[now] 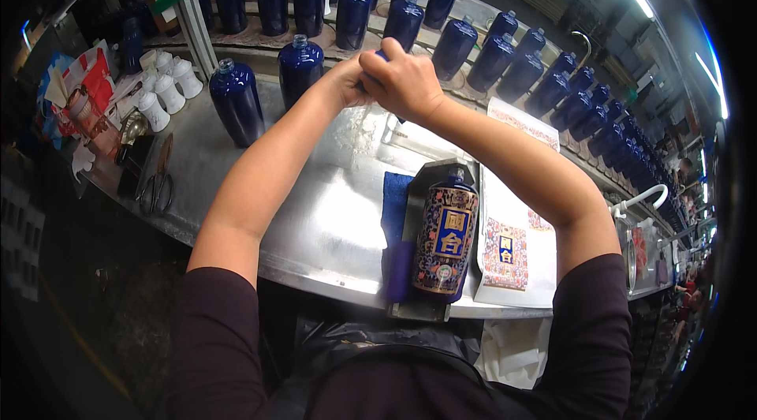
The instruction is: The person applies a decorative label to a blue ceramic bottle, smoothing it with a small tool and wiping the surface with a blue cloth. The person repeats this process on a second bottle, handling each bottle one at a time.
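Note:
My left hand (353, 81) and my right hand (407, 80) meet above the far part of the metal workbench (319, 213). Their fingers are curled together around a small dark blue thing (382, 55), mostly hidden, so I cannot tell what it is. Beneath them is a shallow tray (387, 145). Nearer my body, a blue bottle (446, 236) with an ornate label lies tilted in a dark cradle (419, 189). Beside it is a blue cloth (395, 201). A sheet of patterned labels (505, 254) lies right of the cradle, partly behind my right arm.
Two unlabelled blue bottles, one glossy (235, 102) and another (300, 68), stand left of my hands. Several more line a conveyor (254, 41) behind. Scissors (157, 186), white caps (170, 91) and a metal post (186, 12) are at left. A white curved pipe (641, 195) is at right.

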`<action>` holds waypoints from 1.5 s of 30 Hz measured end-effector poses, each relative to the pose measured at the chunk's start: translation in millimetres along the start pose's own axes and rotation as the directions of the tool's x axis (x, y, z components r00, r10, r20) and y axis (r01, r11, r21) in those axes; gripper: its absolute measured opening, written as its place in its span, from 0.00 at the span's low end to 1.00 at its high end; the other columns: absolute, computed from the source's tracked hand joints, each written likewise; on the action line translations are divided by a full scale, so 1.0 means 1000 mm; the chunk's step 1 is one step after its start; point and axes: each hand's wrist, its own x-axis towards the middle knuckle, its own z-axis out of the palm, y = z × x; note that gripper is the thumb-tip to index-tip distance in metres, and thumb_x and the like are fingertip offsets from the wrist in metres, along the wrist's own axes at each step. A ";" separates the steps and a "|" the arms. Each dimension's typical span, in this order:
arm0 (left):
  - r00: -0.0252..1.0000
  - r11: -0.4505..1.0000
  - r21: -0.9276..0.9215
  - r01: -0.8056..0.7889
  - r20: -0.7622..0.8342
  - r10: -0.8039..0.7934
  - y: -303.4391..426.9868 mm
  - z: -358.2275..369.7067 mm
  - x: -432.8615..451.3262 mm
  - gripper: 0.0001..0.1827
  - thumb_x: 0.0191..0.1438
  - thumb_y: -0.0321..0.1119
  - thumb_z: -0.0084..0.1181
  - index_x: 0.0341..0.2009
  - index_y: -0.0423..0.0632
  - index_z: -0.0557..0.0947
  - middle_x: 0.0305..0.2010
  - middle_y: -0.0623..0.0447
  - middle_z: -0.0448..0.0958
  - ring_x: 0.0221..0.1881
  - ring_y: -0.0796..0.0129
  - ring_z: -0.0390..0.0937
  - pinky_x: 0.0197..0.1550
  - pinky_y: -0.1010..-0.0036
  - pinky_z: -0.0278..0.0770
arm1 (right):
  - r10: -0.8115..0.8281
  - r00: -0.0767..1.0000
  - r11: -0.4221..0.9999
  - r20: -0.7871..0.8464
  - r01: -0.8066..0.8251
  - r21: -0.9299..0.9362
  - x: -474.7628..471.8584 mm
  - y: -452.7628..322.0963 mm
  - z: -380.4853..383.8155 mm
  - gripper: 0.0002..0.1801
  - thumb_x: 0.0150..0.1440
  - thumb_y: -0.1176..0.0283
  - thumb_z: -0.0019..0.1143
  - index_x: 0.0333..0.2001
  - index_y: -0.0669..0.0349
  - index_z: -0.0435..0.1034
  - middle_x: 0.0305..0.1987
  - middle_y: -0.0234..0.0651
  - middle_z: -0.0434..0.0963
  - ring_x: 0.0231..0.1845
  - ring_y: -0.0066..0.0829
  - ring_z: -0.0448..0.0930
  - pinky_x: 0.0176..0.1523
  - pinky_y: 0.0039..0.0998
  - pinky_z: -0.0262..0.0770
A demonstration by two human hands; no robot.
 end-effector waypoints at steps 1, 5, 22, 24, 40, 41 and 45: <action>0.997 1.000 0.011 -0.007 0.075 0.006 0.002 -0.001 0.000 0.16 0.68 0.45 0.49 0.52 0.49 0.76 0.48 0.47 0.80 0.46 0.62 0.83 0.45 0.65 0.87 | -0.038 0.999 0.999 -0.018 0.038 -0.007 -0.001 0.000 0.002 0.10 0.55 0.62 0.63 0.38 0.48 0.71 0.34 0.38 0.70 0.25 0.41 0.79 0.25 0.39 0.77; 0.999 0.976 0.211 0.048 -0.024 -0.043 0.012 0.005 -0.006 0.22 0.69 0.53 0.46 0.53 0.50 0.78 0.47 0.46 0.82 0.47 0.61 0.83 0.46 0.60 0.86 | -0.142 0.989 0.989 0.053 0.144 -0.045 -0.004 0.002 0.005 0.12 0.54 0.59 0.65 0.41 0.45 0.72 0.36 0.37 0.71 0.22 0.35 0.79 0.23 0.36 0.76; 0.917 0.723 0.673 0.156 0.173 -0.359 0.042 -0.042 0.051 0.15 0.60 0.40 0.61 0.51 0.51 0.84 0.48 0.53 0.81 0.49 0.71 0.78 0.48 0.68 0.80 | -0.321 0.944 0.947 0.080 0.322 -0.004 -0.007 -0.011 0.010 0.08 0.53 0.69 0.55 0.38 0.43 0.74 0.36 0.40 0.71 0.27 0.36 0.80 0.23 0.36 0.77; 0.911 0.661 0.721 0.207 0.105 -0.399 0.048 -0.032 0.050 0.15 0.61 0.40 0.60 0.51 0.51 0.84 0.48 0.53 0.81 0.49 0.70 0.78 0.48 0.68 0.80 | -0.353 0.935 0.935 0.027 0.352 0.035 -0.006 -0.009 0.013 0.08 0.53 0.69 0.55 0.38 0.44 0.74 0.35 0.40 0.71 0.25 0.36 0.79 0.20 0.35 0.75; 0.851 -0.460 0.864 -0.204 -0.075 -0.520 0.065 0.045 0.033 0.19 0.60 0.35 0.55 0.55 0.45 0.82 0.53 0.46 0.82 0.51 0.57 0.79 0.57 0.64 0.73 | -0.423 0.895 0.905 0.144 0.424 0.022 -0.008 -0.015 0.018 0.09 0.58 0.67 0.52 0.42 0.47 0.75 0.34 0.45 0.71 0.21 0.34 0.78 0.18 0.36 0.74; 0.848 -0.506 0.839 -0.201 -0.110 -0.519 0.067 0.044 0.033 0.20 0.61 0.37 0.54 0.57 0.46 0.82 0.54 0.46 0.82 0.52 0.56 0.79 0.57 0.63 0.72 | -0.437 0.891 0.898 0.119 0.439 0.015 -0.007 -0.015 0.017 0.09 0.58 0.67 0.52 0.42 0.47 0.75 0.34 0.45 0.71 0.21 0.34 0.78 0.18 0.35 0.73; 0.896 -0.520 0.852 -0.066 -0.178 -0.407 0.063 0.046 0.037 0.22 0.65 0.44 0.48 0.58 0.48 0.82 0.58 0.45 0.80 0.56 0.55 0.77 0.61 0.60 0.70 | -0.425 0.886 0.898 0.185 0.439 -0.038 -0.004 -0.013 0.016 0.10 0.59 0.66 0.51 0.44 0.45 0.76 0.32 0.44 0.72 0.21 0.34 0.78 0.17 0.35 0.72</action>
